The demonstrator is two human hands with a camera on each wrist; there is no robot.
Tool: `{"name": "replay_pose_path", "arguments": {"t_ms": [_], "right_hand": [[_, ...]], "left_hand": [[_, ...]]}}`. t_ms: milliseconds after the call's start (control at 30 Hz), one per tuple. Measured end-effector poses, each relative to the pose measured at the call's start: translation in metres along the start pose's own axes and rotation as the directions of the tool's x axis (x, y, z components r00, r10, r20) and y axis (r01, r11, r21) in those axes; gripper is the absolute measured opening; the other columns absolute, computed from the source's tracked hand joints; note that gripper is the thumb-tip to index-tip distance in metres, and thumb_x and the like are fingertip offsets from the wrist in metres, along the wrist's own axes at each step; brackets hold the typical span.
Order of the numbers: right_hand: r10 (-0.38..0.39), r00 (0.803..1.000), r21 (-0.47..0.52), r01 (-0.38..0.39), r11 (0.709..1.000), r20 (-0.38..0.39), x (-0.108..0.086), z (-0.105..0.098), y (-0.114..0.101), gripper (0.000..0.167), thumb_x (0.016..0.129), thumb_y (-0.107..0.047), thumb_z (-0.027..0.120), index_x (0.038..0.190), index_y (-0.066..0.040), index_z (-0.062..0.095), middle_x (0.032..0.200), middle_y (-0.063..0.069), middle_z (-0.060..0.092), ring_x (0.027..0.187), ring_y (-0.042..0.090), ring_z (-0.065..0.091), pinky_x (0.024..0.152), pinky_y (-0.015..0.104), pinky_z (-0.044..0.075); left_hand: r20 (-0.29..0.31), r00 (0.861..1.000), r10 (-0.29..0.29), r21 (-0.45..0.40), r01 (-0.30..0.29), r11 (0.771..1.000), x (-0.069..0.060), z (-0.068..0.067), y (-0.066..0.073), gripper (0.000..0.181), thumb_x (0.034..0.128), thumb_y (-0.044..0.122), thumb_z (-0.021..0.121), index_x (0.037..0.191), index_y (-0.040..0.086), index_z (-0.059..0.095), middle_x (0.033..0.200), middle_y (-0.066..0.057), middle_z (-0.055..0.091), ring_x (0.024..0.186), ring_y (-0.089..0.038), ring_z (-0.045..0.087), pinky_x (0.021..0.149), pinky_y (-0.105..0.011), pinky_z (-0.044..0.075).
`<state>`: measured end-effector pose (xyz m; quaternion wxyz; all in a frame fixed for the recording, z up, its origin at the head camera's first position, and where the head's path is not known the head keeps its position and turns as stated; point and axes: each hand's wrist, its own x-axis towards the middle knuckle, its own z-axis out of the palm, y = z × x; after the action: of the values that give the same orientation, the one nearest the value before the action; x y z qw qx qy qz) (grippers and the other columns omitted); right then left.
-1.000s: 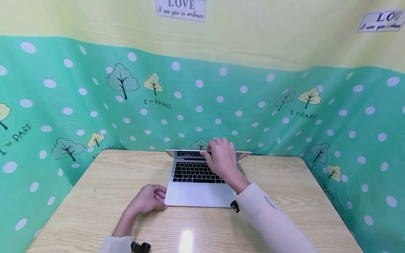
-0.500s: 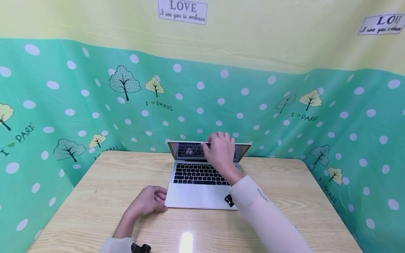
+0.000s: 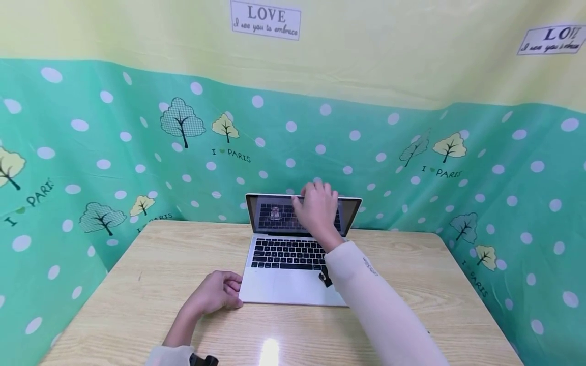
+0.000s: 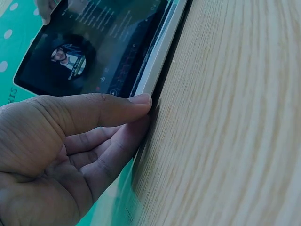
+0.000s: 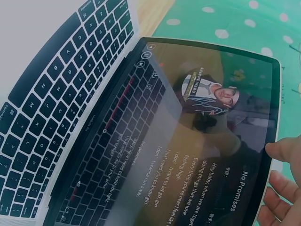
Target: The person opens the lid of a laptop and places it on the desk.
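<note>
A silver laptop [image 3: 270, 284] with black keys sits on the table, its lid raised. My right hand [image 3: 319, 211] pinches the lid's top edge, thumb on the screen side and fingers behind it. In the right wrist view the lit screen [image 5: 202, 117] shows song lyrics titled "No Promises" and a round picture; the keyboard [image 5: 51, 89] is reflected in it. At the base's front left corner my left hand [image 3: 215, 292] holds the edge between thumb and fingers, as the left wrist view of that hand [image 4: 61, 150] also shows. My right arm covers part of the keyboard and palm rest.
The wooden table [image 3: 174, 249] extends on both sides of the laptop. A green and yellow curtain [image 3: 293, 137] with dots and trees hangs right behind the table. Light glares off the table's near part [image 3: 269, 351].
My right hand has risen with the lid's edge, and the lid has tilted further open, so more of the screen shows. The left hand has stayed at the corner.
</note>
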<state>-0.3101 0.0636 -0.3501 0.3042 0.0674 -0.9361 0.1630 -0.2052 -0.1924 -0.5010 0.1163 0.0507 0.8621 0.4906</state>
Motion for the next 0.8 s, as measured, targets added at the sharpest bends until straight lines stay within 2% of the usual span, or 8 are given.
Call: {"name": "replay_pose_path", "arguments": {"t_ms": [567,800], "right_hand": [[0.032,0.999,0.004,-0.032,0.999,0.033,0.023,0.012,0.004,0.024,0.087,-0.042,0.063,0.091,-0.019,0.059,0.095,-0.001,0.056,0.09,0.02,0.045,0.08,0.038,0.038],[0.056,0.997,0.023,-0.057,0.998,0.049,0.03,0.017,0.006,0.026,0.086,-0.044,0.063,0.094,-0.019,0.061,0.096,-0.001,0.056,0.094,0.021,0.045,0.085,0.039,0.038]], "left_hand": [[0.004,1.0,0.001,0.001,-0.001,1.0,0.0,0.001,0.0,0.062,0.0584,0.005,0.086,0.114,-0.003,0.059,0.09,-0.007,0.062,0.075,-0.016,0.061,0.064,-0.024,0.054],[0.002,1.0,-0.024,0.009,0.024,1.0,-0.001,0.0,0.001,0.061,0.0585,0.005,0.086,0.113,-0.002,0.059,0.09,-0.007,0.062,0.075,-0.015,0.06,0.064,-0.025,0.054]]}}
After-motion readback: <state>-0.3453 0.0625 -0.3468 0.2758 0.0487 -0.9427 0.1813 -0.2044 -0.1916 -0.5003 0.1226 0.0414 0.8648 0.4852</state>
